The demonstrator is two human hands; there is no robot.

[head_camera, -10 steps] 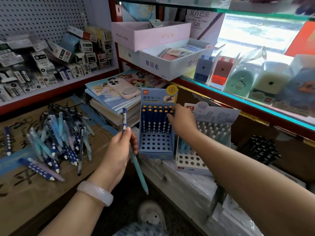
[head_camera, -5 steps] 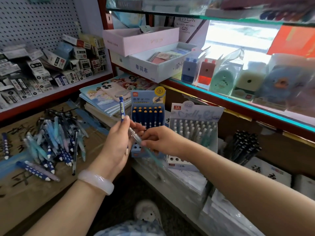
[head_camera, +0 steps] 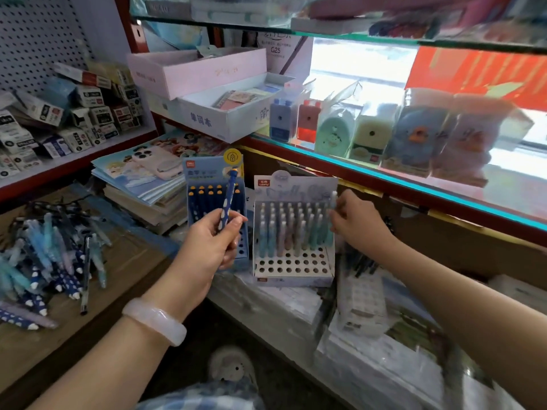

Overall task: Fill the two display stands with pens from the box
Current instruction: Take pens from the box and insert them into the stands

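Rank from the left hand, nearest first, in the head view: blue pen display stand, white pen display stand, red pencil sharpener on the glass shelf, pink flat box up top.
1. Blue pen display stand: right behind the left hand.
2. White pen display stand: to its right.
3. Red pencil sharpener: up right, on the glass shelf.
4. Pink flat box: high, at the back.

Above and behind the left hand (head_camera: 207, 247), the white open cardboard box (head_camera: 207, 119) carries blue characters reading "单词本" on its front wall. Higher up, beyond both hands, a white upright card (head_camera: 273, 45) shows "G25" under blurred script. Just left of the right hand (head_camera: 355, 223), the pale lilac pen display stand (head_camera: 293, 273) bears a small red tag, possibly "LANTU". The blue pen display stand's (head_camera: 204, 170) red logo is unreadable.
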